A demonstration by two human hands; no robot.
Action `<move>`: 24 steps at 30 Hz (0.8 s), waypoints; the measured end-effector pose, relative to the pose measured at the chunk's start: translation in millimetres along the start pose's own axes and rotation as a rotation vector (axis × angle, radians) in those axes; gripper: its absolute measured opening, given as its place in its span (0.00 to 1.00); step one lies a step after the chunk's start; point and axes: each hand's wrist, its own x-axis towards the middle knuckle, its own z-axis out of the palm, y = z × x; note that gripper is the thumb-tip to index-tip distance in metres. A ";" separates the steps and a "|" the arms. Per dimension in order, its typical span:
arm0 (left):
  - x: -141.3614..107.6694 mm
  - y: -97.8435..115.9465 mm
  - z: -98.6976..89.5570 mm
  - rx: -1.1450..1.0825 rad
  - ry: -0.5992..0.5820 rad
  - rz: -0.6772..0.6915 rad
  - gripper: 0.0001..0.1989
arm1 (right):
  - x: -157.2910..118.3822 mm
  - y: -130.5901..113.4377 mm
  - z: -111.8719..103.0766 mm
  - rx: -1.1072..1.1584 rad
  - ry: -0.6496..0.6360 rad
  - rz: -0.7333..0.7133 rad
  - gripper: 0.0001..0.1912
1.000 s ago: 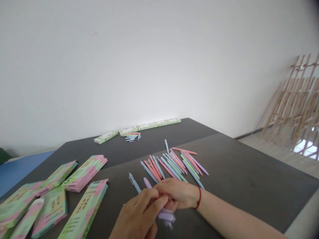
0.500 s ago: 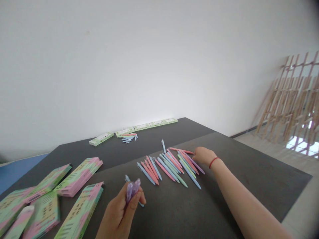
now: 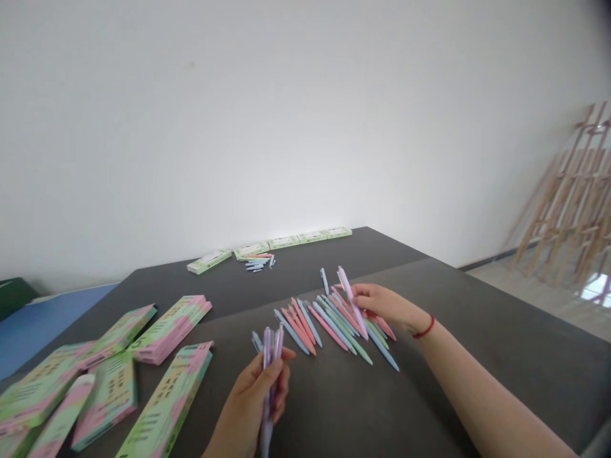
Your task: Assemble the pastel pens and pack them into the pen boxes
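Several purple pens (image 3: 268, 388) stand bunched upright in my left hand (image 3: 252, 397), which is closed around them. A blue pen (image 3: 256, 342) lies on the table just behind that hand, partly hidden. My right hand (image 3: 389, 304), with a red cord at the wrist, pinches one purple pen (image 3: 353, 302) and holds it tilted above the pile. Below it, pink, blue and green pens (image 3: 334, 324) lie side by side on the dark table (image 3: 382, 407). A single blue pen (image 3: 324, 281) rests a little beyond the pile.
Green and pink boxes (image 3: 167, 394) lie stacked and spread at the left. Along the wall runs a row of green-white boxes (image 3: 284, 242), with a small heap of pens (image 3: 258, 262) before them. Wooden easels (image 3: 573, 197) lean at the far right, off the table.
My right hand has lifted a purple pen from the right side of the pile and moved left with it. My left hand has turned its purple pens more upright. The view has shifted slightly.
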 end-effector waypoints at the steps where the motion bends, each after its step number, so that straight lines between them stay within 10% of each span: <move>1: 0.1 -0.3 1.1 -0.037 0.016 -0.008 0.14 | -2.6 -9.2 12.8 0.063 -0.050 -0.059 0.09; 8: -0.7 -2.4 12.5 -0.182 0.029 0.076 0.10 | -22.9 -44.8 102.8 0.558 -0.368 -0.312 0.04; 17: -4.8 -15.1 25.1 -0.440 -0.012 0.099 0.14 | -39.9 -59.3 129.2 0.290 0.020 -0.409 0.05; 24: -8.7 -21.5 21.0 -0.231 -0.033 0.141 0.20 | -47.5 -65.0 132.2 0.238 0.038 -0.564 0.15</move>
